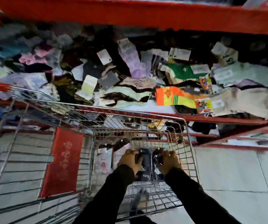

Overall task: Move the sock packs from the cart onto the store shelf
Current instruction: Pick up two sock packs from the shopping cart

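step: pickup, judged | hands: left hand (pixel 130 160) and right hand (pixel 168 160) deep in cart (pixel 188 135), fingers curled on a dark pack (pixel 146 160) between them | other packs (pixel 105 159): lying on cart floor at left | shelf (pixel 227 119): beyond cart, piled with socks | next: lift pack clear of wire rim, carry forward to shelf

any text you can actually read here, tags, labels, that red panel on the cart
None is legible.
Red panel on the cart: pale printed marks, too blurred to read.
Paper tags on the shelf's sock packs: print too small and blurred.
Dark pack in both hands: no readable text.
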{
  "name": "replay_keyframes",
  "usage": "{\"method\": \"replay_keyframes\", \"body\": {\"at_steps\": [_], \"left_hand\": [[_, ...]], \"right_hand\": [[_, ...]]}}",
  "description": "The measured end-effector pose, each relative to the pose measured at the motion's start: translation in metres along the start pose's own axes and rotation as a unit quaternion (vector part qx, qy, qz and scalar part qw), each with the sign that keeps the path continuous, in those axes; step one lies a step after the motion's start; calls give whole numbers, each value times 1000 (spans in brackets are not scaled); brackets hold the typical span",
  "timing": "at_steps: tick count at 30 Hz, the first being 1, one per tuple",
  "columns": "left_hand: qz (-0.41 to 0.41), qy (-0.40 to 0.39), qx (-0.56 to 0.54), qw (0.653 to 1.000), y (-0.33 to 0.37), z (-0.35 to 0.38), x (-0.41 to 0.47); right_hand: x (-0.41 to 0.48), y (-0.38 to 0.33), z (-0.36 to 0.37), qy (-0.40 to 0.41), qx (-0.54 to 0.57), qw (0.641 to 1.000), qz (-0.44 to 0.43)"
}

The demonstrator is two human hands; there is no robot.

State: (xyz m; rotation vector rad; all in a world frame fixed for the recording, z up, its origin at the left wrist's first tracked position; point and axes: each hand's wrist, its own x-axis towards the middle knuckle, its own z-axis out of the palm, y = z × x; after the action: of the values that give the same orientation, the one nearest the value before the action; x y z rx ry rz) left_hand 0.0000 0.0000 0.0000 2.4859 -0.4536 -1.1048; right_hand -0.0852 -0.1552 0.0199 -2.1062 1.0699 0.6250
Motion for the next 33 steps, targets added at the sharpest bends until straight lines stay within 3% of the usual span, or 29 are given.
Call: {"method": "replay_keyframes", "body": {"at_steps": [3,6,12,19,25,33], "left_hand": [[-62,-42,-25,997,-8,31,11],[-110,-68,-15,991,-11,55,22],[-174,-8,-59,983,-4,80,36],[-194,0,-111,975,-3,91,46],[-189,17,-89,978,0,80,39],[-159,59,-91,981,10,21,3]], "right_hand": [[11,18,21,-27,-78,996,27],[20,27,36,1,-86,995,48],[32,32,47,26,-144,988,59],[50,35,52,17,-173,982,74],[45,34,44,44,-144,987,59],[-3,6,4,112,-118,986,22]]}}
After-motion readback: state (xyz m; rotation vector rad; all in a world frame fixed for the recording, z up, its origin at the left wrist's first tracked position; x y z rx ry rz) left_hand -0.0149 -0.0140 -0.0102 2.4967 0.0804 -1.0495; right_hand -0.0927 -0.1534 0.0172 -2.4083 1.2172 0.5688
